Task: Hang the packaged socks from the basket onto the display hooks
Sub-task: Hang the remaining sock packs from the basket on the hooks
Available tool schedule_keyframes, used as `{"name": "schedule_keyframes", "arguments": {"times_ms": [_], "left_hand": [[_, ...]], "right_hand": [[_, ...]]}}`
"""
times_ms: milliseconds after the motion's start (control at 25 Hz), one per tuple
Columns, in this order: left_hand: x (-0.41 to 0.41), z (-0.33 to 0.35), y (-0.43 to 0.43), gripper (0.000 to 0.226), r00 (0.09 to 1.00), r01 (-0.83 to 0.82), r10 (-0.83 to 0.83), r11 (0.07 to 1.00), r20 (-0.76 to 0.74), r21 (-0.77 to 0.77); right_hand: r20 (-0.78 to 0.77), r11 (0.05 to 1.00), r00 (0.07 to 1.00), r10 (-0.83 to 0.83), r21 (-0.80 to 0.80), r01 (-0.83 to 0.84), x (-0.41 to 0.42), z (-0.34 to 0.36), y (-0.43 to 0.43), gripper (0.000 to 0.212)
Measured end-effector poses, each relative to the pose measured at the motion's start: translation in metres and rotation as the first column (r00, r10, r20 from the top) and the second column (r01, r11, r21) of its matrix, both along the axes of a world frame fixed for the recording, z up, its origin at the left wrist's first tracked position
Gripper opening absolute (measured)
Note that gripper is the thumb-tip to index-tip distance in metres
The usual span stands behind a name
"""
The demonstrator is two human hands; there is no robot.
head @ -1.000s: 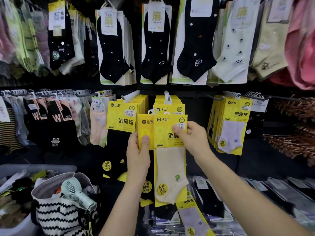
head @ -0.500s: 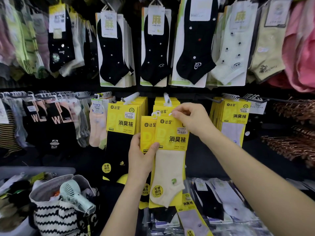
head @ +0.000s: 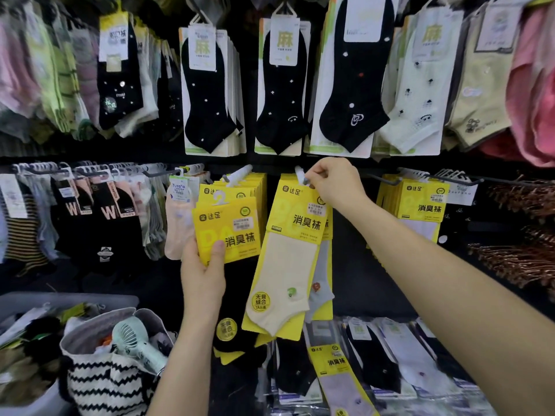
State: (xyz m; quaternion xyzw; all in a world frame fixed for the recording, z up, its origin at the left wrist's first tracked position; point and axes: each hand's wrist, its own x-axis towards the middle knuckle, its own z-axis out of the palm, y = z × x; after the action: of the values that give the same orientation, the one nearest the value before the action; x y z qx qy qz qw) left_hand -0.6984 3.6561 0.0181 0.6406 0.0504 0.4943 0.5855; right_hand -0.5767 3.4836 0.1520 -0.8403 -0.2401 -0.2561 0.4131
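Observation:
My right hand [head: 335, 184] pinches the white hanger tab of a yellow pack with a cream sock [head: 288, 259], holding it at the tip of the middle display hook [head: 299, 172]. The pack hangs tilted in front of other yellow packs on that hook. My left hand [head: 202, 274] grips a second yellow pack with a black sock [head: 226, 232] by its card, lower and to the left, apart from the left display hook [head: 238, 175]. The grey basket [head: 69, 301] sits at the bottom left, holding loose packs.
A black-and-white zigzag bag [head: 108, 382] with a mint handheld fan [head: 136, 340] stands beside the basket. Rows of hung socks fill the wall above and to both sides. Packaged socks lie flat on the shelf [head: 387, 364] below my right arm. More yellow packs [head: 420, 205] hang at right.
My right hand has lifted the cream-sock pack up from in front of my left hand to the tip of the middle hook. My left hand has kept the black-sock pack and shifted left.

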Motion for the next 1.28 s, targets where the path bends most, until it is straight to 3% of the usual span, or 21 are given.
{"name": "schedule_keyframes", "arguments": {"times_ms": [240, 400, 560, 640, 760, 840, 1000, 1120, 1240, 1280], "left_hand": [[-0.010, -0.002, 0.029, 0.029, 0.997, -0.069, 0.068, 0.997, -0.038, -0.027], [-0.014, 0.006, 0.000, 0.028, 0.999, 0.040, -0.040, 0.999, -0.001, -0.010], [-0.004, 0.005, -0.029, 0.016, 0.986, 0.160, -0.162, 0.986, -0.033, -0.056], [0.002, 0.003, -0.042, 0.017, 0.975, 0.216, -0.220, 0.973, -0.039, -0.078], [0.008, 0.000, -0.057, 0.012, 0.962, 0.263, -0.268, 0.959, -0.042, -0.106], [0.012, -0.001, -0.058, 0.008, 0.972, 0.226, -0.231, 0.970, -0.050, -0.094], [0.012, 0.003, -0.042, 0.010, 0.996, 0.094, -0.094, 0.990, 0.012, -0.101], [0.005, 0.006, -0.026, 0.014, 0.999, 0.014, -0.012, 0.997, 0.030, -0.072], [-0.006, 0.008, -0.013, 0.040, 0.999, -0.030, 0.031, 0.999, 0.035, -0.032], [-0.007, 0.007, -0.008, 0.037, 0.999, -0.036, 0.037, 0.998, 0.027, -0.044]], "right_hand": [[0.012, 1.000, 1.000, 0.008, -0.004, -0.008, -0.001, -0.003, -0.003, 0.008], [0.125, 0.991, 0.992, -0.029, 0.136, 0.012, -0.016, -0.019, -0.005, 0.011], [-0.049, 0.970, 0.977, 0.206, 0.141, -0.197, -0.044, -0.048, 0.001, 0.027], [-0.128, 0.974, 0.968, 0.217, 0.097, -0.205, -0.050, -0.058, -0.001, 0.036], [-0.171, 0.961, 0.959, 0.228, 0.198, -0.193, -0.046, -0.065, -0.017, 0.020], [-0.206, 0.944, 0.955, 0.215, 0.293, -0.150, -0.039, -0.064, -0.029, 0.007], [-0.242, 0.919, 0.965, 0.100, 0.395, 0.004, -0.021, -0.051, -0.039, 0.021], [-0.261, 0.919, 0.961, 0.093, 0.393, 0.017, -0.012, -0.046, -0.033, 0.023], [-0.242, 0.938, 0.968, 0.061, 0.347, 0.027, -0.008, -0.048, -0.025, 0.022], [-0.235, 0.940, 0.971, 0.050, 0.340, 0.034, -0.006, -0.048, -0.022, 0.022]]}}
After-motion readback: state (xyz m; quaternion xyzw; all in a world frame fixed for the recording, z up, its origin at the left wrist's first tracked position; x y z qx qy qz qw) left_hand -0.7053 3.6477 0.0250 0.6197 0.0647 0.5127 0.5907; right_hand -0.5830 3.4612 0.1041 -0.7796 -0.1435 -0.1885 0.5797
